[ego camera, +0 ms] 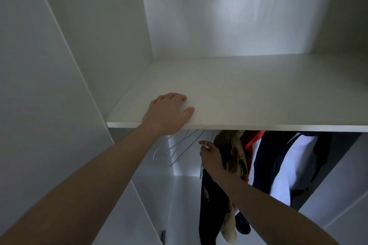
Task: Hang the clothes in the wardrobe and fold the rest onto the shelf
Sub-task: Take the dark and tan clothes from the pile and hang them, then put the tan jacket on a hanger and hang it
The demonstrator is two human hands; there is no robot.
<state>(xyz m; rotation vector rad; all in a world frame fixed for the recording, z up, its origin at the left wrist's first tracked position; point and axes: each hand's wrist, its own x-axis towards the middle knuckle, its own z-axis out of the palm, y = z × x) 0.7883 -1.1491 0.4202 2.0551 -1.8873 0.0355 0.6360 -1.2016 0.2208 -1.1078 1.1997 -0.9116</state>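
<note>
The hanging half looks well under way, while the folding half shows no result yet: several garments already hang in a bunch under the flat white laminate shelf (249, 93), and nothing folded lies on the part of that shelf I can see. The person's left hand (169, 113) rests palm-down on the shelf's front edge, fingers spread and relaxed, holding nothing. Below, the right hand (210, 155) has its grip pinched on the thin white wire hanger (201, 169) that carries a long black garment with a small white patch (209, 205), just under the shelf; whether the hook already sits on the rail I cannot tell, since the shelf hides the rail. Just right of it hang an olive-tan cloth (237, 157) and a navy, white and red jacket (282, 165), crowded close. To the left, a few bare white wire hangers (175, 149) dangle free, so I judge more hanging may follow.
</note>
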